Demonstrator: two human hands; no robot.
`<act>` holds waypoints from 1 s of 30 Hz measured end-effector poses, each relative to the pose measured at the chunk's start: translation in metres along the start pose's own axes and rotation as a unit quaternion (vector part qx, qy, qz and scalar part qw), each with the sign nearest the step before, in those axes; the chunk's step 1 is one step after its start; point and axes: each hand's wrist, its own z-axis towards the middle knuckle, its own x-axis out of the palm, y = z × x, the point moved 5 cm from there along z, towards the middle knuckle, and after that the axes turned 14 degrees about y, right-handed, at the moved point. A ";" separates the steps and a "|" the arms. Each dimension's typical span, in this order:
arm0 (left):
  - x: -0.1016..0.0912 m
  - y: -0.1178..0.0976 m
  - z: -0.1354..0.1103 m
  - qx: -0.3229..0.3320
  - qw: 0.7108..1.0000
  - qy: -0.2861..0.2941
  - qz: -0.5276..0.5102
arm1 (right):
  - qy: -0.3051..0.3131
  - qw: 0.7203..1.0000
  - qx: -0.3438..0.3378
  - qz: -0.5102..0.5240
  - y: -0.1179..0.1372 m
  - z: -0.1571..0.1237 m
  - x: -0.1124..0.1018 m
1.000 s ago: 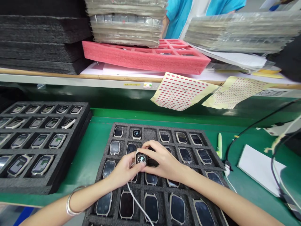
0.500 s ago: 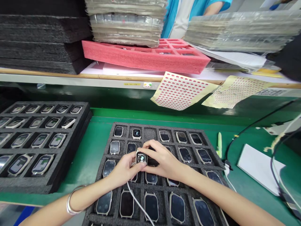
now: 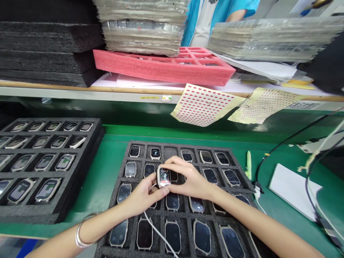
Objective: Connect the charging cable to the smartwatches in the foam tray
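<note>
A smartwatch (image 3: 164,177) without a strap is held over the black foam tray (image 3: 166,149), its lit screen facing me. My right hand (image 3: 189,178) grips the watch case between thumb and fingers from the right. At its left side, my left hand (image 3: 146,193) is closed around a white charging cable (image 3: 159,234) and touches the watch. The cable's end behind the watch is hidden. Rows of similar watches, mostly dark-screened, lie in the tray's compartments below. Another lit watch (image 3: 155,153) lies in the back row.
On the left stands a second foam tray (image 3: 63,204) of watches. Right of the front tray are a green pen (image 3: 248,165), a white pad (image 3: 292,191) and cables. A shelf above holds a pink foam tray (image 3: 161,70), black foam and plastic stacks. Behind it stands a person in blue.
The held watch has turned slightly and its screen now shows a different picture with red at the bottom. My left thumb has moved off its face to the lower edge.
</note>
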 end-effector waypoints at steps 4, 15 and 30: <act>0.001 0.003 0.002 0.020 0.999 0.008 -0.044 | -0.056 0.994 0.074 -0.061 -0.033 0.003 -0.027; 0.003 0.009 0.000 -0.078 0.995 0.006 -0.058 | 0.129 0.949 0.154 -0.241 -0.065 -0.017 -0.047; -0.001 0.008 0.006 -0.062 0.995 0.031 -0.068 | 0.051 0.994 0.046 -0.085 0.006 -0.005 -0.011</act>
